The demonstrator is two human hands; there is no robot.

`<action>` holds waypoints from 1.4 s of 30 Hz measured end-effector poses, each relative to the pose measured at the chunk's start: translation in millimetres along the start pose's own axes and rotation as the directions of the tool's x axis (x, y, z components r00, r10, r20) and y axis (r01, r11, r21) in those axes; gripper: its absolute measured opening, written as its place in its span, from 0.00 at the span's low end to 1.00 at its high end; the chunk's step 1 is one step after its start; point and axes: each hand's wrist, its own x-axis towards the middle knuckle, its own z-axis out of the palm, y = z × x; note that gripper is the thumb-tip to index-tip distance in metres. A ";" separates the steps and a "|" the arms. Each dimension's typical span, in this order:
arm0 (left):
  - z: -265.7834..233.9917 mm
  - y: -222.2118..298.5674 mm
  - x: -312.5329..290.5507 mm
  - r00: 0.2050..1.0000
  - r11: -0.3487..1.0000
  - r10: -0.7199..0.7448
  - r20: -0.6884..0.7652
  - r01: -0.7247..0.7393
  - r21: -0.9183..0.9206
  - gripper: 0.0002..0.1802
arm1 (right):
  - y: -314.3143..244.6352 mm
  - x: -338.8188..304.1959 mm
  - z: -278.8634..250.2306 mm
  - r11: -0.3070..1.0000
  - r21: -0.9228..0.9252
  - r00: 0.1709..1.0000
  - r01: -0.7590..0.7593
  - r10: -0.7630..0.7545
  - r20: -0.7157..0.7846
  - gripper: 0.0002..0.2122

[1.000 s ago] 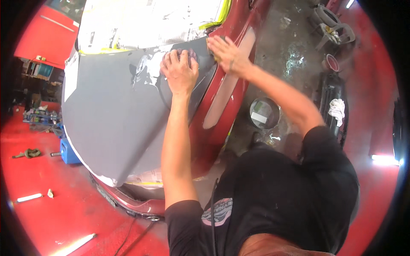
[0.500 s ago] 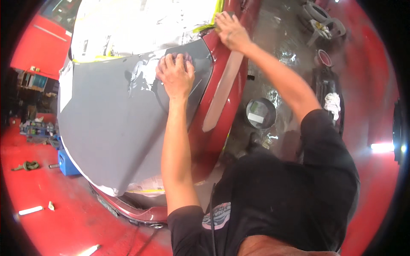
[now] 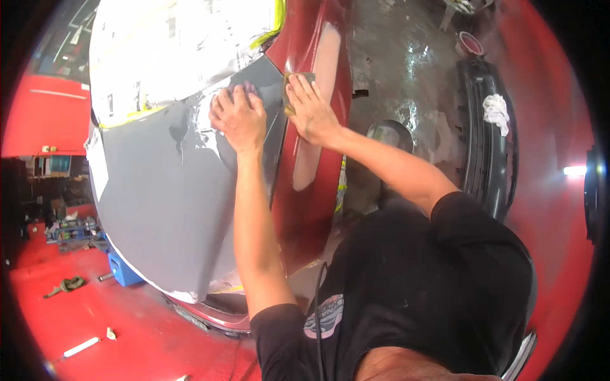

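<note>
My left hand (image 3: 240, 122) is closed over a purple cloth (image 3: 250, 87), of which only a bit shows past the fingers. It presses on a grey car hood (image 3: 165, 184), beside a wet, shiny patch. To its right, my right hand (image 3: 312, 113) lies with fingers together on a flat olive sanding pad (image 3: 288, 109). That pad rests on the red fender (image 3: 305, 51), close to the hood's edge. A long pale patch (image 3: 326, 60) runs along the fender, partly behind my right hand and wrist.
White masking sheets with yellow tape (image 3: 171, 57) cover the windshield. On the wet floor at right stand a dark round basin (image 3: 393, 136), a black bumper (image 3: 480, 140) with a white rag (image 3: 495, 114), and a red-lined tub (image 3: 470, 43). A blue box (image 3: 124, 270) sits left of the hood.
My right hand has come back along the fender from beside the windshield, toward me and the hood. My left hand stays on the wet patch. The whole view has shifted.
</note>
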 end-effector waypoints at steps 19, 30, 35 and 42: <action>9.4 -4.5 -6.5 1.000 0.999 -0.001 -0.017 0.000 -0.042 0.16 | 27.2 7.6 -29.0 0.867 -0.392 0.950 0.309 -0.302 0.080 0.25; -44.8 -53.9 -33.0 0.974 0.969 0.120 0.190 -0.073 -0.236 0.19 | 55.3 2.1 -21.8 0.782 -0.479 0.908 0.399 -0.261 0.329 0.27; -47.8 -62.8 -53.4 0.994 0.992 0.068 0.090 -0.058 -0.112 0.19 | -68.1 -113.4 -39.6 0.849 0.242 0.859 0.470 -0.503 0.095 0.28; -47.5 -60.7 -56.3 0.994 0.998 0.066 0.089 -0.063 -0.032 0.19 | 64.4 -0.2 -38.1 0.785 -0.425 0.891 0.450 -0.423 0.163 0.19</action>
